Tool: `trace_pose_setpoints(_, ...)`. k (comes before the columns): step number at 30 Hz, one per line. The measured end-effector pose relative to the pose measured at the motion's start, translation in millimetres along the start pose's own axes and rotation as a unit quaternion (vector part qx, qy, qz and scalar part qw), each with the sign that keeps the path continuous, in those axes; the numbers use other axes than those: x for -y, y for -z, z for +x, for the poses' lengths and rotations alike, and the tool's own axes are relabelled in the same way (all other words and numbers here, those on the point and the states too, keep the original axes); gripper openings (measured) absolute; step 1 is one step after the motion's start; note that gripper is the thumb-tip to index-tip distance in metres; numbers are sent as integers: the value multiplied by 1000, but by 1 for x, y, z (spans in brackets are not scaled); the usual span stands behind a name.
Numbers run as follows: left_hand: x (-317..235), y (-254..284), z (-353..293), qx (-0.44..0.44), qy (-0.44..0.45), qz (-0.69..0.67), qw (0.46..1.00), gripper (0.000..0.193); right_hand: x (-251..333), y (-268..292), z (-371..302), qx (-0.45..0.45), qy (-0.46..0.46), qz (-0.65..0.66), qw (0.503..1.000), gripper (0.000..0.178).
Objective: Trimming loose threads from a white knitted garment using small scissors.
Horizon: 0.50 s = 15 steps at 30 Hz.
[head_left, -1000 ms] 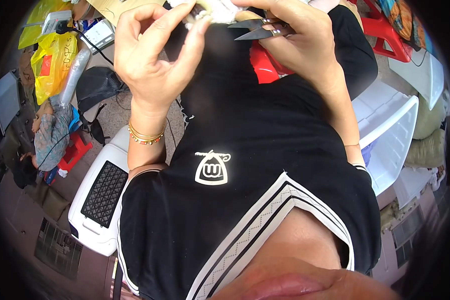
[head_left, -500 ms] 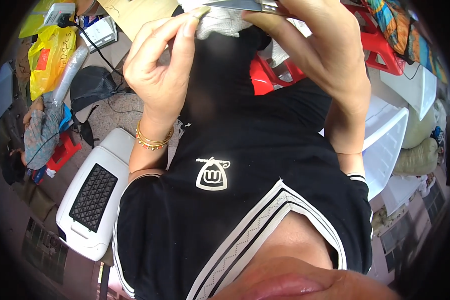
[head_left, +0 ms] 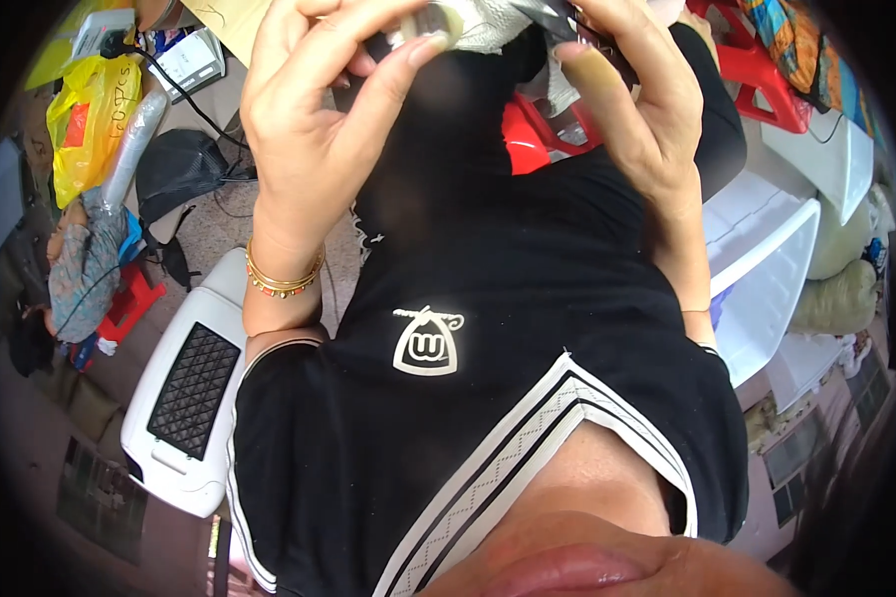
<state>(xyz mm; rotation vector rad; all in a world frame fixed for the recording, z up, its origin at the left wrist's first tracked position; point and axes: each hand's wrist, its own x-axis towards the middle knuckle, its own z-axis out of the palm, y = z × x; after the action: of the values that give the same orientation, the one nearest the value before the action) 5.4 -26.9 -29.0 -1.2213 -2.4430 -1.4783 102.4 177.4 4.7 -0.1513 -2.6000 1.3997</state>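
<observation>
At the top of the view, my left hand pinches a small round piece between thumb and fingers. The piece looks pale and shiny with a dark side; its exact kind is unclear. To its right, my right hand grips a small knife with a pointed metal blade and a dark handle. The blade's tip points left toward the round piece, apart from it. White knitted cloth lies behind and between the hands, partly hidden by them.
A yellow plastic bag, a black mesh item and a white case with a black panel are at left. Another person sits far left. Red stools and a translucent plastic bin stand at right.
Both hands have turned and shifted slightly left. The knife now points more toward the upper left, and the round piece shows more fully in my left hand.
</observation>
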Motion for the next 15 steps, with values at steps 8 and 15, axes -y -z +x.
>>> trace_pose_setpoints(8,13,0,-9,-49,80,-281,955,24,-30,-25,-26,-33,201,22,979,47)
trace_pose_setpoints(15,3,-7,-6,-91,35,-422,901,27,-11,-13,-27,-53,223,-22,973,53)
